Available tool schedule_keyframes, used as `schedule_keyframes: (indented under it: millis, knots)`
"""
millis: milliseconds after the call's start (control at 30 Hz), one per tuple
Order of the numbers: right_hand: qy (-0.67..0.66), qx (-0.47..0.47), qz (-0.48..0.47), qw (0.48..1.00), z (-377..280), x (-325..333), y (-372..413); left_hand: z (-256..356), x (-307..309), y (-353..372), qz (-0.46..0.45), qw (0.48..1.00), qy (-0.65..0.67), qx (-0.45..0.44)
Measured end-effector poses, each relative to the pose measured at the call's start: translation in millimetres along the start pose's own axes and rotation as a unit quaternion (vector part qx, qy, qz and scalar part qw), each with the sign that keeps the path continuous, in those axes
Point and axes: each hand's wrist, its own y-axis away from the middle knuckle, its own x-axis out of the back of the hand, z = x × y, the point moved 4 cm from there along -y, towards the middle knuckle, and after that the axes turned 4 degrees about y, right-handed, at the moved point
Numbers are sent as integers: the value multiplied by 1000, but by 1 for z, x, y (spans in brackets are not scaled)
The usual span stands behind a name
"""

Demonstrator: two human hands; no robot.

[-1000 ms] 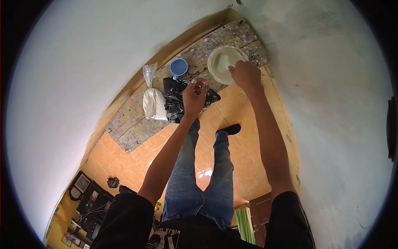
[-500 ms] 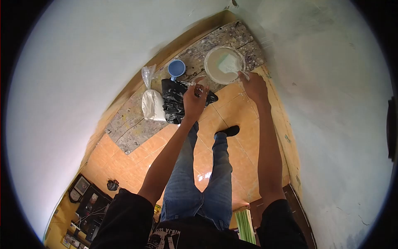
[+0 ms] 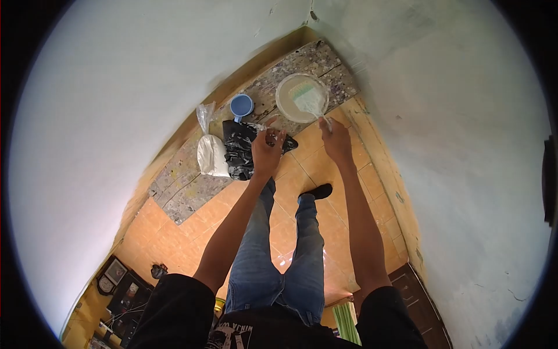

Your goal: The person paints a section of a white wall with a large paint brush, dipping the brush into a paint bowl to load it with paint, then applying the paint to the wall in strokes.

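Observation:
My right hand (image 3: 336, 139) is closed around the handle of a wide paintbrush (image 3: 312, 101) with pale green bristles and whitish coating. The brush head lies over the opening of a round whitish tub (image 3: 278, 100). My left hand (image 3: 267, 152) is raised with fingers curved and apart, white flecks on them. Seen from above, it overlaps a black plastic bag (image 3: 237, 154) smeared with white. Left of that bag stands a clear plastic bag of white powder (image 3: 213, 156). A blue mug (image 3: 242, 105) sits behind the black bag.
Everything stands on a paint-spattered plank bench (image 3: 185, 192) set into the corner between two pale walls (image 3: 465, 145). Orange tiles (image 3: 314, 154) cover the floor, where my foot (image 3: 318, 191) in dark footwear shows. Dark furniture with cables (image 3: 131, 296) is at the lower left.
The brush head has turned within the tub's opening, showing more of its green bristles. My right hand has shifted slightly left and down in view; the camera view has moved a little too.

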Motion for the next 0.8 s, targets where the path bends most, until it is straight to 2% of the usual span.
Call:
schedule_keyframes:
  millis: [67,167,233,300,367,400,433,467,533,633,733,800]
  knots:
    - [-8,-44,-38,998,-1,-1,4,-12,-8,5,-3,1000,-11,-14]
    - [-21,-64,-28,997,-2,-2,13,-15,-13,15,-3,999,-5,-35]
    - [5,-73,5,997,1,-9,17,-14,-16,20,-9,1000,19,-12]
    - [46,-91,23,995,-3,-8,21,-17,-19,27,-34,997,50,47]
    - [35,-116,27,992,-12,-7,22,-11,-21,29,-28,998,-25,-49]
    - [29,-130,25,991,-12,-10,21,-12,-20,30,-29,997,-30,-60]
    - [36,-103,53,993,-9,-15,20,-12,-19,31,-30,996,-35,-71]
    - [-15,-93,48,994,0,-20,24,-13,-19,32,-31,995,-40,-81]
    - [-115,-73,39,990,-7,-9,33,-2,-12,34,-39,999,32,-3]
    - [-323,-34,48,945,-30,27,68,8,-5,37,-48,998,4,-37]
    - [-441,-86,24,893,-47,68,116,34,8,49,-42,991,59,-111]
    - [-485,-70,36,871,-63,109,150,70,19,70,-72,993,66,-60]
